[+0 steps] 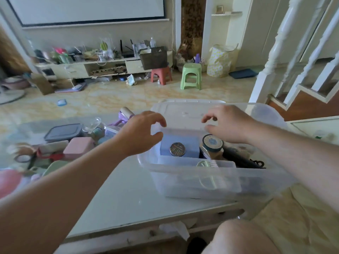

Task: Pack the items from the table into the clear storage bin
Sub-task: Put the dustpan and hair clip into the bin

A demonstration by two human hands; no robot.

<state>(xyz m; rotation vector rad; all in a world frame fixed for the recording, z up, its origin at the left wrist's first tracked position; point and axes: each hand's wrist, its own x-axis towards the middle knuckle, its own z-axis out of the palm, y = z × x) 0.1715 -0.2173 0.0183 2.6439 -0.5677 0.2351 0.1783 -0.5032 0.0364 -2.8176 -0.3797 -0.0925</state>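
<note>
Both hands are hovering empty, fingers curled open: left hand (141, 132), right hand (227, 125), with the clear storage bin (183, 180) lying beneath the fingertips; likely between items, next reaching leftward for the pink case (78, 147)

2 bare forearms, no sleeves; left hand (141, 132), right hand (229, 123) seemingly ringless.

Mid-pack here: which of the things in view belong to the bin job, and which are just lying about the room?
Job:
clear plastic storage bin
blue rectangular box in the bin
round-lidded jar in the bin
pink rounded case on the table
grey-lidded flat container on the table

Lying about:
green plastic stool
red plastic stool
dark woven basket
</note>
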